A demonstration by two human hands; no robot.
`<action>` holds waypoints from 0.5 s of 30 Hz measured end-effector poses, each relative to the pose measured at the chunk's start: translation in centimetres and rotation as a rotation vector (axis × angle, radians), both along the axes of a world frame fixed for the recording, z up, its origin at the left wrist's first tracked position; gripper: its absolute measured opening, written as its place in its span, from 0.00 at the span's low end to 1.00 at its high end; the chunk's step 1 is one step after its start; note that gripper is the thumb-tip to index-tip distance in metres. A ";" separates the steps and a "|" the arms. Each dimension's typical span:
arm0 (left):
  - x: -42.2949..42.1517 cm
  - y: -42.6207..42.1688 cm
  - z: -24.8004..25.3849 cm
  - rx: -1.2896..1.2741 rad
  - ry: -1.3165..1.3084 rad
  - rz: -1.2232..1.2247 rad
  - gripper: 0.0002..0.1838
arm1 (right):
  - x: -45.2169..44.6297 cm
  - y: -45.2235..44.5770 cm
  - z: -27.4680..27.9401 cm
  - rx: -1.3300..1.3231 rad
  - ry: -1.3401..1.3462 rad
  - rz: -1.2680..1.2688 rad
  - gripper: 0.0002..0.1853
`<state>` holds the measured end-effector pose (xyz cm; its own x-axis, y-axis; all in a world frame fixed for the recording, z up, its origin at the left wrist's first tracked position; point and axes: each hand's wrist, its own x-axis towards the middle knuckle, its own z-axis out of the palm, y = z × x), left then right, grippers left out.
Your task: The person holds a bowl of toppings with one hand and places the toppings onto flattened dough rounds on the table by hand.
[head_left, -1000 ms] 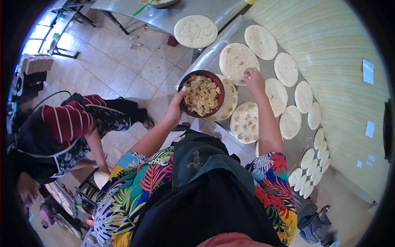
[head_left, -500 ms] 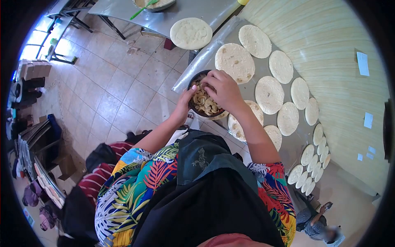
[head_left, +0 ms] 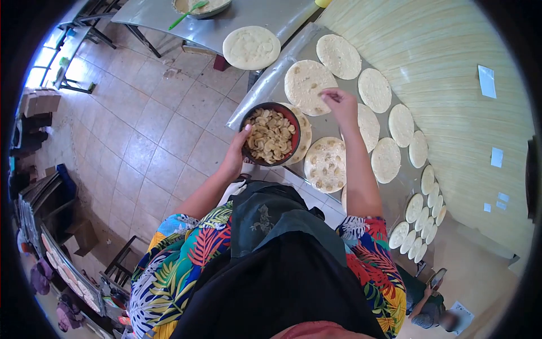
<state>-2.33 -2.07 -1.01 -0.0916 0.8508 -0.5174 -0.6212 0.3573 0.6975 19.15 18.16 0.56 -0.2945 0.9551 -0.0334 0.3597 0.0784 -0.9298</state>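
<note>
My left hand grips the near-left side of a dark bowl with a red inside. Pale brown slices that look like mushrooms fill most of it. My right hand is closed in a pinch over the right part of a round flat dough base. Whatever sits between those fingertips is too small to make out. A few brownish pieces lie on that base. Just below, another dough base is dotted with several slices, and a further one is partly hidden behind the bowl.
Several plain dough bases lie on the metal table, smaller ones at its far right end. Another base overhangs a second table, with a basin and green spatula. A person is at lower right.
My right hand has left the bowl and moved right, over a dough base. The bowl's contents now show fully. At lower left, a dark-and-red striped shape has gone from view.
</note>
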 end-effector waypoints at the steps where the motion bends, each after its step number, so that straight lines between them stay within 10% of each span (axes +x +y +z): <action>1: -0.1 -0.3 -0.7 -0.007 -0.007 0.007 0.34 | 1.1 1.5 -1.9 -0.002 -0.002 0.005 0.07; 9: -1.0 -1.0 -0.1 -0.123 0.076 0.093 0.34 | 1.5 7.3 -8.9 0.301 -0.935 -0.147 0.08; 15: -1.7 -1.2 -0.6 -0.078 0.056 0.149 0.32 | 0.3 6.2 -11.1 0.416 -1.052 -0.004 0.07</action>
